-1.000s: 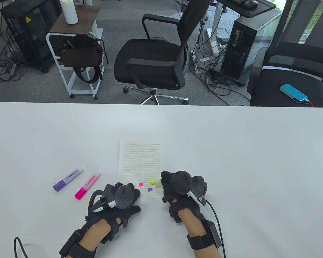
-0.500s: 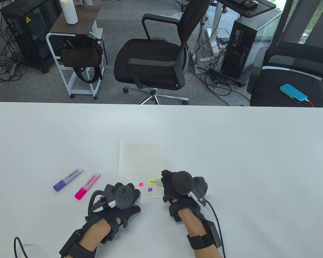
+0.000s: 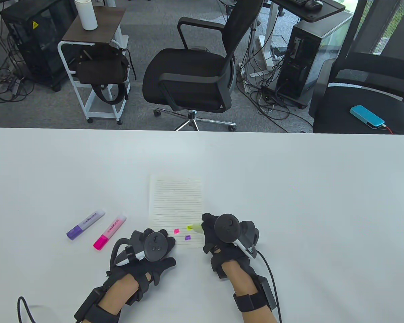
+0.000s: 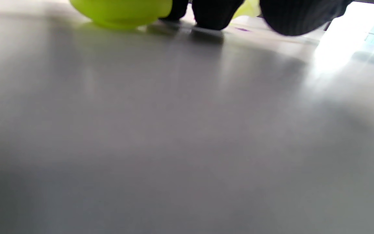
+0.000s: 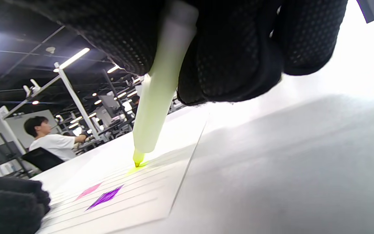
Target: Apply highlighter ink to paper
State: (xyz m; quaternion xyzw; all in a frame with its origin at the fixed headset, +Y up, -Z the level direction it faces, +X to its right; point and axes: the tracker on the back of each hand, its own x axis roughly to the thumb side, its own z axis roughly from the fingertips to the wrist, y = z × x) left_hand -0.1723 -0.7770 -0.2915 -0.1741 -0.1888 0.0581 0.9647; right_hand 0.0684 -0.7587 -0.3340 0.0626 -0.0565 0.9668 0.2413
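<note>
Yellow pen, pinched in the right hand, has barely moved; its tip keeps inking the paper. Left hand grips the yellow cap.

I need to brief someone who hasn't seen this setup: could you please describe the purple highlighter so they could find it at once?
On the white table, look left of the lined paper. Two capped highlighters lie there; the purple highlighter is the outer one, farther from the paper than the pink highlighter.
</note>
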